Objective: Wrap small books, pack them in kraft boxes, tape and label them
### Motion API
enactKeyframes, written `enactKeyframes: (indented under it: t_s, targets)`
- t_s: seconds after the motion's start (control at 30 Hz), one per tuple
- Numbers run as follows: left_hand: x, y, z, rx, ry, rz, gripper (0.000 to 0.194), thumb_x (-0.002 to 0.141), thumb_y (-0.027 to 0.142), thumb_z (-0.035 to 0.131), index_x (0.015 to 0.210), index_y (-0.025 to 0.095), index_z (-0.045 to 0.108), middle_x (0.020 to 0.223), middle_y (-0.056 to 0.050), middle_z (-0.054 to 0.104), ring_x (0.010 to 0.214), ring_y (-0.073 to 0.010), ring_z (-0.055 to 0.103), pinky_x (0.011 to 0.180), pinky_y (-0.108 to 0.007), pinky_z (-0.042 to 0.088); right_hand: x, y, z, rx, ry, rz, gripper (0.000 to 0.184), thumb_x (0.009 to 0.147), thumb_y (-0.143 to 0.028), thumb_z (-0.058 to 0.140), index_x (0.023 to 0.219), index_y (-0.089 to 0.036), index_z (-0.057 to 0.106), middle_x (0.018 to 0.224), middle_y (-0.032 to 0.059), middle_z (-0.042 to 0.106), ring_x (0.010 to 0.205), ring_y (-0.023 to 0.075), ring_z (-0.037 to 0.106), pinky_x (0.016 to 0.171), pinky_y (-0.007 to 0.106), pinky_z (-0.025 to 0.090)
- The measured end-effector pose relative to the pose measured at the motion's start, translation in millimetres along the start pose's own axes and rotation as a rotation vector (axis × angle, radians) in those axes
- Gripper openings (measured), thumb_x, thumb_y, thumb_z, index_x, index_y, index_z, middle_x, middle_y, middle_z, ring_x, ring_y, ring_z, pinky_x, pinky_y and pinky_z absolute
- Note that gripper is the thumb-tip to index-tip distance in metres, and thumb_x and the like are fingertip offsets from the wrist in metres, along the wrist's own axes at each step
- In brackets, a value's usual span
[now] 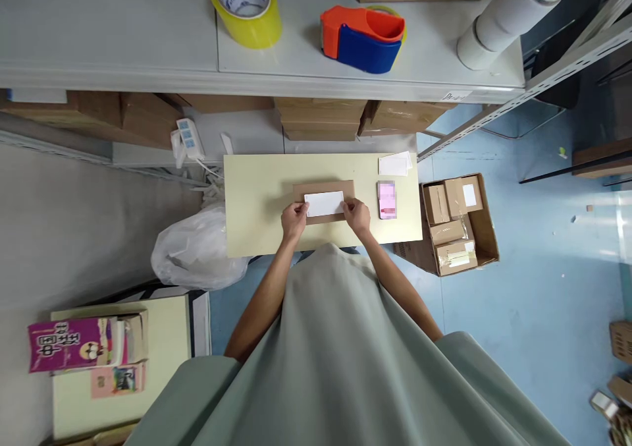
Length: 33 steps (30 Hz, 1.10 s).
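Label [324,203] over brown box [323,187] on table [261,176]
L grip [293,221], R grip [357,215] ea. pinching a short end

The left forearm [264,294] and right forearm [402,284], both bare, slant inward across the near edge of the bench [257,202], the left hand [294,219] and right hand [357,215] facing each other nearer that edge than the far one, fingers curled, thumbs pinched against them.

The white label [324,203] is hiding the middle of the cardboard box [323,187], while pixelation is blurring the smartphone's screen [387,199].
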<state>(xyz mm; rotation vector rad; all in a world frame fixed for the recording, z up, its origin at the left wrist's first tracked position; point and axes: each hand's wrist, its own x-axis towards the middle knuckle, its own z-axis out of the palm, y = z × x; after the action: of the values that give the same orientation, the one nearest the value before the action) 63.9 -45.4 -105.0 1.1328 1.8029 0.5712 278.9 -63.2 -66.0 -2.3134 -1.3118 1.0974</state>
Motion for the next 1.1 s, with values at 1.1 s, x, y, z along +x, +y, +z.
enactKeyframes:
  t_s: [1.1]
  targets:
    - [-3,12,8.4,0.250,0.047,0.027,0.025,0.102,0.037,0.063,0.100,0.019,0.079,0.108,-0.011,0.084,0.104,-0.0278,0.076,0.091,-0.034,0.053,35,-20,-26,-0.240,-0.109,0.098,0.022,0.098,-0.042,0.078,0.096,-0.021,0.082,0.107,0.0148,0.082,0.100,0.0285,0.077,0.077,0.030,0.055]
